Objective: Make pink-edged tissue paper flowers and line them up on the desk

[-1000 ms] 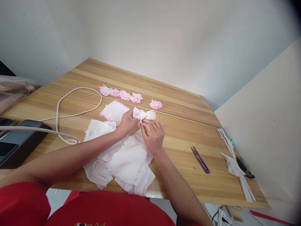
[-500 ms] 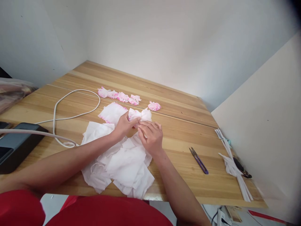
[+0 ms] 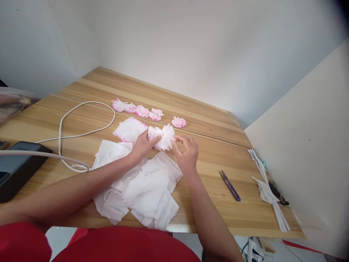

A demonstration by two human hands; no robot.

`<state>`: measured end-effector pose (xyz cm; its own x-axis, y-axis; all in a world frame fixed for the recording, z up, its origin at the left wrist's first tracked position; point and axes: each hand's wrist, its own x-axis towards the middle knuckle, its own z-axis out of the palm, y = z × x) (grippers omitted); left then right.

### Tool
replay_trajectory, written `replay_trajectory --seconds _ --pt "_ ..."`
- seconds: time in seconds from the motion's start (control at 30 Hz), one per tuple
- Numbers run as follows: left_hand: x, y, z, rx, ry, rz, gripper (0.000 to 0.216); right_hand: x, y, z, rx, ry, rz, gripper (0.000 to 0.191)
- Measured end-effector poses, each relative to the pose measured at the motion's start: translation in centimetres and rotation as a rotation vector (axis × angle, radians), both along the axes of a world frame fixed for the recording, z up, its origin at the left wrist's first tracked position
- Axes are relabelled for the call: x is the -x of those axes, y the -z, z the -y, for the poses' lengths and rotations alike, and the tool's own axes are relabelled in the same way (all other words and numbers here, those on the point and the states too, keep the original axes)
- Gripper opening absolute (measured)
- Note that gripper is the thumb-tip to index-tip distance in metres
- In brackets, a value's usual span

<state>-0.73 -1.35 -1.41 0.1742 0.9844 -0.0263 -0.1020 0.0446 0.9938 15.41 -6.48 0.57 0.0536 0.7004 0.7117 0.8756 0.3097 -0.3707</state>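
Note:
Between my hands is a white tissue paper flower [image 3: 165,137], gathered at its middle and fanned out, with traces of pink at its edges. The thumb and fingers of my left hand [image 3: 144,147] are closed on its left half. At its right edge, my right hand [image 3: 188,152] pinches a layer between thumb and forefinger. Just behind my left hand lies a flat white sheet with pink edges [image 3: 130,129]. A loose heap of white tissue sheets [image 3: 148,185] spreads below both hands.
Several finished-looking pink-edged tissue flowers [image 3: 142,111] lie in a row farther back, one more [image 3: 179,122] apart. Purple thread snips [image 3: 229,185] rest at right. White strips [image 3: 272,203] lie near the right edge. A white cable [image 3: 60,134] loops beside a dark box-shaped device [image 3: 24,163].
My right hand has moved right from the flower's middle to its edge. The flower's right half has fanned out wider. My left hand keeps its hold.

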Motion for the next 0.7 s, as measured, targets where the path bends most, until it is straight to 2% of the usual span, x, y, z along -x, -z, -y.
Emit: replay_trajectory --seconds 0.07,0.27,0.47,0.6,0.7 --pt "0.0 0.1 0.0 -0.002 -0.005 -0.016 0.033 0.2 0.2 0.0 -0.001 0.0 0.045 0.004" --pt "0.0 0.1 0.0 -0.05 -0.064 -0.071 0.027 2.1 0.1 0.9 -0.048 -0.065 0.295 0.009" --pt "0.1 -0.3 0.3 -0.039 -0.013 -0.031 0.031 2.6 0.6 0.9 -0.079 -0.101 0.278 0.007" --pt "0.1 -0.6 0.7 -0.038 0.056 0.056 0.037 2.5 1.1 0.6 -0.037 -0.093 0.255 0.009" --pt "0.0 -0.7 0.9 0.003 0.075 0.006 0.04 2.7 1.2 0.6 -0.015 -0.097 0.269 0.008"
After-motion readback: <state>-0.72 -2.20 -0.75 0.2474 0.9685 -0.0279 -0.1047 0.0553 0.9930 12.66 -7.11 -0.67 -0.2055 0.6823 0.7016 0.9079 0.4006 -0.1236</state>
